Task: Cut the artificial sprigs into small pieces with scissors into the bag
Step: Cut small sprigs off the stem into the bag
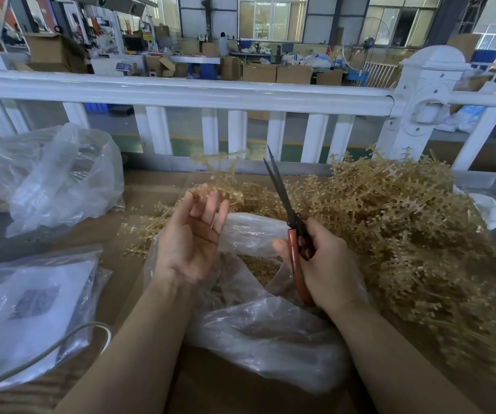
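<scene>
A big heap of tan artificial sprigs [396, 216] covers the right half of the table. A clear plastic bag [258, 330] lies open in front of me, with cut tan pieces [260, 267] inside. My right hand [321, 264] grips red-handled scissors [296, 249] over the bag, the dark blades nearly closed and pointing up and away. My left hand [191, 237] is raised palm up over the bag's left edge, fingers relaxed; it holds nothing that I can make out. A sprig [223, 174] sticks up just behind its fingertips.
A crumpled clear bag [58, 177] lies at the far left. A flat bag with printed paper [28, 312] and a grey cable [46, 351] lie at the near left. A white railing [181, 94] runs behind the brown table [151, 192].
</scene>
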The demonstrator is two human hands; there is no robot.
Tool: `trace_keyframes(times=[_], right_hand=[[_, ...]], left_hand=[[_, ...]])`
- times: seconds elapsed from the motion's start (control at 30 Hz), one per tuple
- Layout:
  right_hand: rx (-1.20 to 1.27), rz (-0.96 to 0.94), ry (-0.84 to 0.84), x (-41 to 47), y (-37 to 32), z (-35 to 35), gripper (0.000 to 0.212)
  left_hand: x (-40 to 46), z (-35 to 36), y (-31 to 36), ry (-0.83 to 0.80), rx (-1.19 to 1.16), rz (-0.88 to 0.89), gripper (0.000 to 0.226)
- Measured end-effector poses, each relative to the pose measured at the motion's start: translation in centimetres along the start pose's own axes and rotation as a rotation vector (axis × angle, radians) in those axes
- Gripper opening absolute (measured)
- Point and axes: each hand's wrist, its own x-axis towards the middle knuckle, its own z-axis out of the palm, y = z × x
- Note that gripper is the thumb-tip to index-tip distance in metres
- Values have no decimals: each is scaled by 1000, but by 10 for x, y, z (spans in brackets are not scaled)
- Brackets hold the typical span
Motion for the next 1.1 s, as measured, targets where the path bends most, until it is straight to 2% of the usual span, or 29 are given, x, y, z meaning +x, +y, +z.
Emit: trace_keyframes(times=[0.1,0.2,0.3,0.4,0.5,0.6,0.7,0.83,0.97,1.1], right_hand=[[66,-17,1,1,-2,2,48],[83,1,-3,3,-1,6,24],[113,7,19,4,1,7,23],[343,59,-2,4,-2,5,12],[467,117,25,7,-3,2,19],[447,144,31,10,-2,1,7],[402,130,16,9,-3,1,20],[387,97,-20,6,-6,0,21],[300,65,-26,3,-9,1,17],[306,60,20,3,-9,3,16]], left_hand=[[1,0,-3,-12,61,-6,43],[-2,2,-9,-124,197,-56,18],[-5,3,-16,-233,352,-123,10],[-9,5,-22,-253,530,-177,9],[-11,6,-22,-279,629,-198,15],[-12,5,-23,-306,709,-215,18],[-12,4,-25,-291,813,-283,18],[-12,6,-23,-299,823,-358,20],[-15,7,-23,-340,801,-425,42],[-15,7,-19,-295,804,-434,39]])
